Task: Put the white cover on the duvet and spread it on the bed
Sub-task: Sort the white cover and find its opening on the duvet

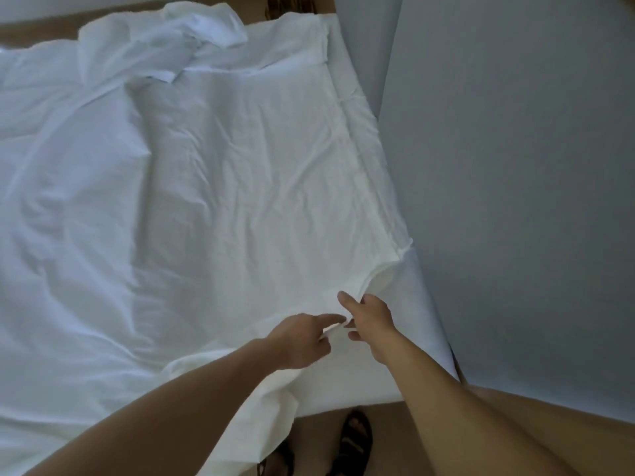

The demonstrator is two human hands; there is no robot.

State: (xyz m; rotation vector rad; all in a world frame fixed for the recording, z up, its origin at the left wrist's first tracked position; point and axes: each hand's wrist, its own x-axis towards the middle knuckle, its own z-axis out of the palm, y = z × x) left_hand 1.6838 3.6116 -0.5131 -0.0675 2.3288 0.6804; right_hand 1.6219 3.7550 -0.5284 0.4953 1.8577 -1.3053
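Crumpled white fabric duvet cover [240,187] lay across the bed [424,314], hands close together at its near-right corner, right hand [369,321] pinching the hem, left hand [302,341] grip unclear; I'd square that corner before pulling taut.

L forearm [154,407] & R forearm [422,389] bare right to the frame edge. L hand [302,341] & R hand [372,321] bare too. Feet in dark open sandals w/ several straps: R sandal [354,438] mostly in view, L sandal [275,464] only partly seen, toes showing.
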